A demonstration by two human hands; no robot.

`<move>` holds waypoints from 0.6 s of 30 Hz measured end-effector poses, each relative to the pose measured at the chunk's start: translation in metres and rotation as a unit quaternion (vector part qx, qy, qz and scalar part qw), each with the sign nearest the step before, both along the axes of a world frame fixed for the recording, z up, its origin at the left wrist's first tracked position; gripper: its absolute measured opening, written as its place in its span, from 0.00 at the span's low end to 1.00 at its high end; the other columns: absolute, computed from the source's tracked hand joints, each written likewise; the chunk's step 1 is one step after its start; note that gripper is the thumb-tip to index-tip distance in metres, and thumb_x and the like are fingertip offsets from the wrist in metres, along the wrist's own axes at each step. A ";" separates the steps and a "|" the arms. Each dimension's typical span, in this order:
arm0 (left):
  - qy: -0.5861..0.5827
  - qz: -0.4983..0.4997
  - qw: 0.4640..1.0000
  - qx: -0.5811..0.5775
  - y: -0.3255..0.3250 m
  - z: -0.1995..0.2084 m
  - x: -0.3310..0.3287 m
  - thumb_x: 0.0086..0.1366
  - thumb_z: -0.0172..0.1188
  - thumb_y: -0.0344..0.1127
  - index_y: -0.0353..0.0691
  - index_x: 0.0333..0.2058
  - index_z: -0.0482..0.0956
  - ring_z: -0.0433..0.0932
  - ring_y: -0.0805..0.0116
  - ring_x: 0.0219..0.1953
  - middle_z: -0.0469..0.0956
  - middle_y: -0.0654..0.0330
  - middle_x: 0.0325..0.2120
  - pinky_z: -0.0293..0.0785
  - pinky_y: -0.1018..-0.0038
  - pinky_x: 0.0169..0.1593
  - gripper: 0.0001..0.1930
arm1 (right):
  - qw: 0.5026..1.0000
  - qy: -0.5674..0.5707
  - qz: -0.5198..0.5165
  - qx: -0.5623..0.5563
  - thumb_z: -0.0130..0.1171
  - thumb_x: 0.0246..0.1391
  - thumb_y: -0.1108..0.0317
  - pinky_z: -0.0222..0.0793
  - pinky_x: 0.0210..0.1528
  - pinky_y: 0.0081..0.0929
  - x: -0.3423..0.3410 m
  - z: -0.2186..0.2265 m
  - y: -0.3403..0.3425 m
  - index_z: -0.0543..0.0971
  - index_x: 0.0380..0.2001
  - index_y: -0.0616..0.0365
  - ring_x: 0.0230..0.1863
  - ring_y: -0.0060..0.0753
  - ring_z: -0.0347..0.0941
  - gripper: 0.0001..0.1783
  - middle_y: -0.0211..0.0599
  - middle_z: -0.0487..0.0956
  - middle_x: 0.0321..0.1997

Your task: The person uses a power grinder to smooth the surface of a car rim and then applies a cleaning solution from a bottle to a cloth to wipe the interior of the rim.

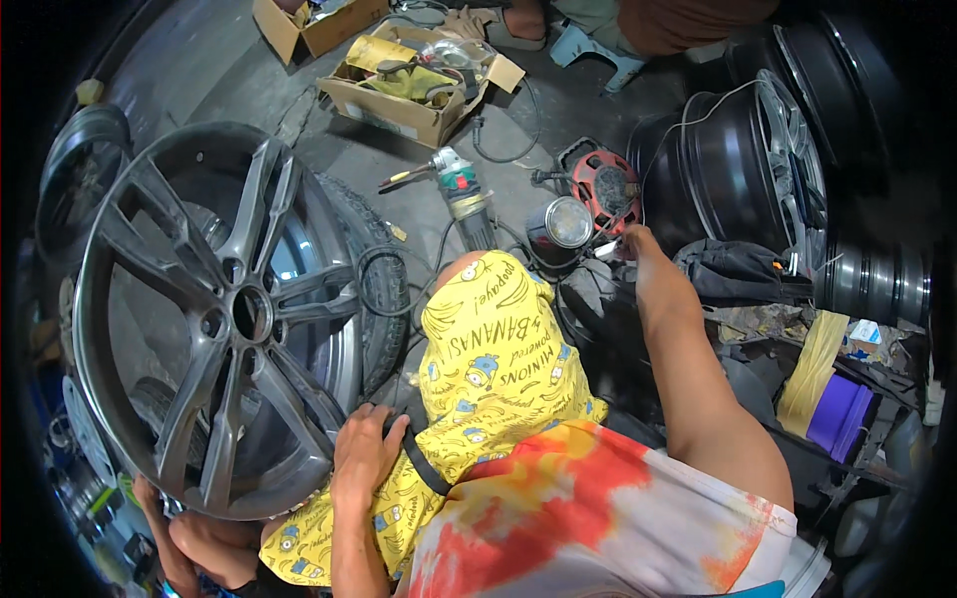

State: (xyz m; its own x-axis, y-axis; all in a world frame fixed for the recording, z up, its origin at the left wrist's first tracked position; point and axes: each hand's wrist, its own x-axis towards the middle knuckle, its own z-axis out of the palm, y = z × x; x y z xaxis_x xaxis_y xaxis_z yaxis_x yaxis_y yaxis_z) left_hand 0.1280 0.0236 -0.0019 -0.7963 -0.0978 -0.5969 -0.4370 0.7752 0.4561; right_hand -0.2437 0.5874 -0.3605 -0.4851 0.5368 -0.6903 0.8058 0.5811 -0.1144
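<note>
My left hand (367,450) rests on my yellow printed trouser leg (493,369), fingers laid out beside the lower rim of a grey multi-spoke alloy wheel (249,314). A black strap (424,456) runs from under its thumb across the cloth. My right arm stretches forward, and my right hand (634,242) is closed on a small white plug-like piece (604,250) beside a red cable reel (605,189). A metal can (566,222) stands to the left of that piece. Ahead of my knee lies an angle grinder (462,196) with a green-and-grey body, touched by neither hand.
A tyre (377,289) lies behind the wheel. Cardboard boxes (394,115) of gloves and odds and ends sit ahead. More wheels (713,164) stack at right, near a purple roll (842,417). Another person's arm and knee (204,548) show at lower left; someone else sits near a blue stool (593,58).
</note>
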 end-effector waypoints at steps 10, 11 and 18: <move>-0.009 -0.014 1.000 0.000 -0.001 -0.008 -0.003 0.68 0.65 0.42 0.32 0.41 0.85 0.81 0.40 0.45 0.83 0.43 0.40 0.76 0.54 0.50 0.16 | 0.934 0.178 0.196 0.238 0.69 0.55 0.58 0.78 0.58 0.51 -0.037 0.155 -0.104 0.83 0.51 0.63 0.60 0.61 0.79 0.24 0.60 0.81 0.56; -0.012 -0.010 1.000 -0.003 -0.001 -0.010 -0.003 0.68 0.65 0.42 0.32 0.41 0.85 0.81 0.40 0.45 0.83 0.43 0.40 0.76 0.54 0.50 0.16 | 0.924 0.223 0.243 0.192 0.65 0.58 0.60 0.77 0.58 0.52 -0.045 0.185 -0.137 0.83 0.46 0.64 0.57 0.65 0.80 0.20 0.63 0.81 0.55; -0.057 -0.016 0.998 -0.013 -0.002 -0.022 0.001 0.70 0.64 0.45 0.34 0.43 0.84 0.80 0.42 0.48 0.82 0.43 0.43 0.76 0.53 0.52 0.17 | 0.855 0.281 0.430 -0.073 0.68 0.54 0.53 0.77 0.57 0.47 -0.105 0.094 -0.317 0.88 0.43 0.52 0.52 0.55 0.82 0.18 0.49 0.86 0.48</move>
State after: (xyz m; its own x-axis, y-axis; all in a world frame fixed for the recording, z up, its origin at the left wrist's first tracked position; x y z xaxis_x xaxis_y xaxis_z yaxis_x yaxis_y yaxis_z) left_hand 0.1290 0.0215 -0.0237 -0.7263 -0.0911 -0.6813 -0.4602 0.8007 0.3836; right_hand -0.3486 0.2701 -0.2663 -0.9340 -0.2565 -0.2487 -0.1173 0.8777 -0.4647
